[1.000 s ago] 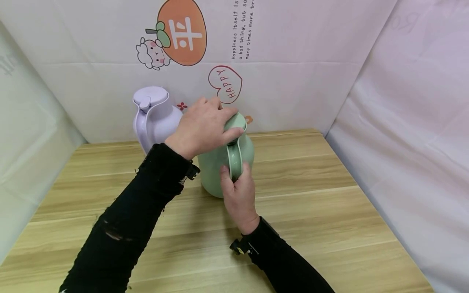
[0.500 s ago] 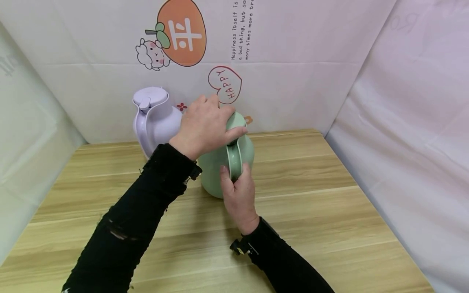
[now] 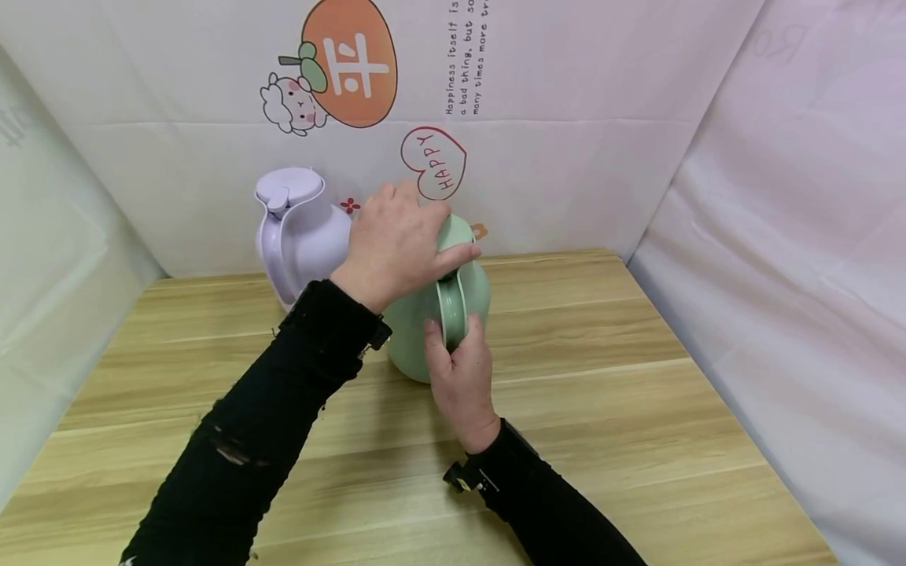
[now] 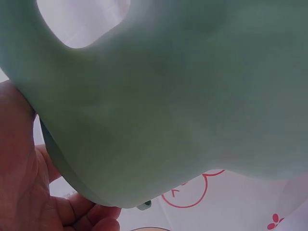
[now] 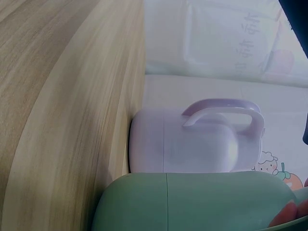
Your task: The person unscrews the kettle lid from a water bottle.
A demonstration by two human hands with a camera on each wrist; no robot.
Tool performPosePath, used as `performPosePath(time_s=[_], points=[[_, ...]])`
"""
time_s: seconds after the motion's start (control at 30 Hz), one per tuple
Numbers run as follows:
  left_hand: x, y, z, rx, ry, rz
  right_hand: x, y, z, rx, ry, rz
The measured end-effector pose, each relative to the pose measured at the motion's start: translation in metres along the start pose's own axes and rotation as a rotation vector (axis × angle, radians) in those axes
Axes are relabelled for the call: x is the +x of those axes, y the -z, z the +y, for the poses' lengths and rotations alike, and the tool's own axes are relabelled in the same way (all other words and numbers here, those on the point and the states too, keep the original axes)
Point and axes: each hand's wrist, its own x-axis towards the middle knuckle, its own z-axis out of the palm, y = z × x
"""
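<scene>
Turned slightly further on the lid (image 3: pixel 453 236): left hand (image 3: pixel 396 244), fingers curled round it. Right hand (image 3: pixel 463 373) grips the handle (image 3: pixel 451 310) of green jug (image 3: pixel 414 330), upright on wooden table (image 3: pixel 602 393). Lilac jug (image 3: pixel 300 232) just behind left wrist.

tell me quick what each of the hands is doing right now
Left hand: grips the lid of the green jug.
Right hand: grips the green jug's handle.
</scene>
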Motion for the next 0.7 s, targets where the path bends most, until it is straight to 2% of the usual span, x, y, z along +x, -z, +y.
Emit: performPosePath(time_s=[0.33,0.47,0.6,0.7], points=[[-0.002,0.002,-0.005,-0.026,-0.005,-0.057,0.001,0.0,0.0,0.021,0.009,-0.01],[-0.002,0.005,-0.013,-0.148,-0.072,-0.079,0.001,0.0,0.001,0.028,0.012,-0.021],[-0.001,0.01,-0.023,-0.3,-0.171,-0.159,0.001,0.0,0.001,0.021,0.011,-0.018],[-0.001,0.014,-0.029,-0.336,-0.225,-0.226,0.0,0.001,0.001,0.024,0.006,-0.016]])
